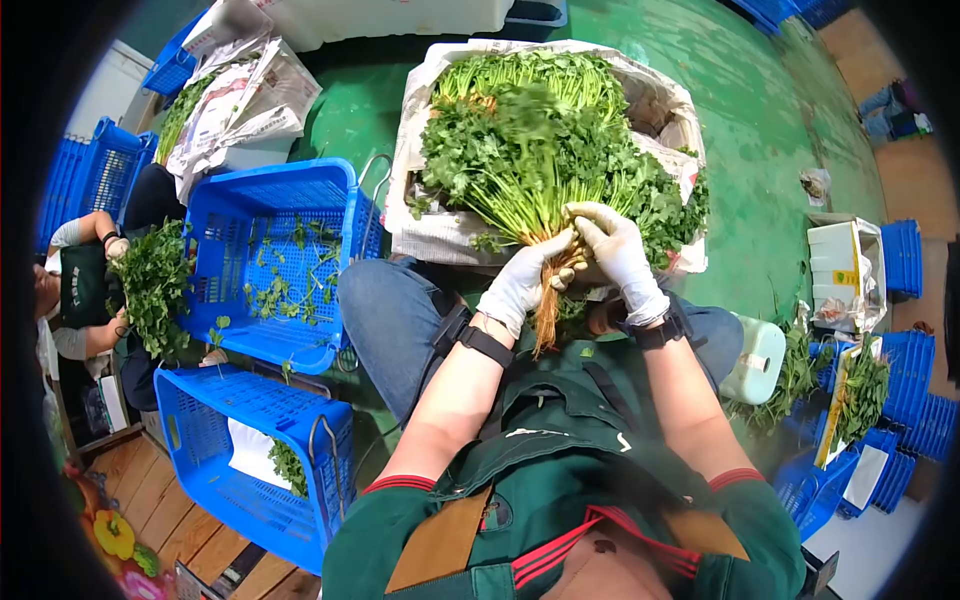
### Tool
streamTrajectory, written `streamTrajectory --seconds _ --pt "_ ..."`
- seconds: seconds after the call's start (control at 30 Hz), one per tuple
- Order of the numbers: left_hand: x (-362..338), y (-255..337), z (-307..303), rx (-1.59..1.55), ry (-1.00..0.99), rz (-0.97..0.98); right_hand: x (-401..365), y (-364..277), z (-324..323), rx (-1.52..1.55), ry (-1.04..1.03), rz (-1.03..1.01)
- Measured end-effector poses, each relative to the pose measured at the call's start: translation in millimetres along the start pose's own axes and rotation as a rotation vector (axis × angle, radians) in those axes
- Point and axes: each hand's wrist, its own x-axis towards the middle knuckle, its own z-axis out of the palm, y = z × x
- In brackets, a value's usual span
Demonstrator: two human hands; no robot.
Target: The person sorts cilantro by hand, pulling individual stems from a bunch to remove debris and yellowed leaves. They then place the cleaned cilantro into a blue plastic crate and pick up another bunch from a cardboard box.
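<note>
Herb bunch [522, 190], its roots hanging just in front of the paper-lined box [430, 238], is gripped at the stems by the gloved left hand [520, 285] and right hand [622, 255], both closed round it. The step looks like evening the stems; the next move calls for a firm hold.

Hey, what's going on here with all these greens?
A seated person in white gloves holds a bunch of leafy greens over their lap, roots pointing down. The left hand grips the stems just above the roots, and the right hand clasps them beside it. Behind the bunch sits a paper-lined box with more greens. A blue crate holding loose sprigs stands to the left, where another person also holds greens.
</note>
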Motion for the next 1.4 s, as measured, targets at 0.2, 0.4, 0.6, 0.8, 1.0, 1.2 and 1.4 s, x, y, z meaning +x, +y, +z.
streamTrajectory --seconds 0.2,0.4,0.6,0.8,1.0,1.2,1.4 --pt "6 3 -7 0.056 -0.093 -0.124 7 -10 -7 0.083 0.007 0.225" --pt "3 2 4 0.108 0.03 -0.066 15 -15 6 -0.179 0.178 -0.037" --pt "4 5 9 0.2 0.108 -0.075 29 -17 2 -0.428 -0.068 0.222" --pt "6 3 17 0.284 0.189 -0.075 12 -36 -9 0.321 -0.179 0.46" --pt "1 2 34 0.189 0.25 0.026 -14 -84 -53 -0.129 -0.81 0.311" --pt "7 -2 29 0.351 0.332 -0.044 9 -67 -11 -0.144 0.011 -0.047" --pt "7 -3 37 0.389 0.472 0.033 34 -39 24 -0.532 0.042 0.156"
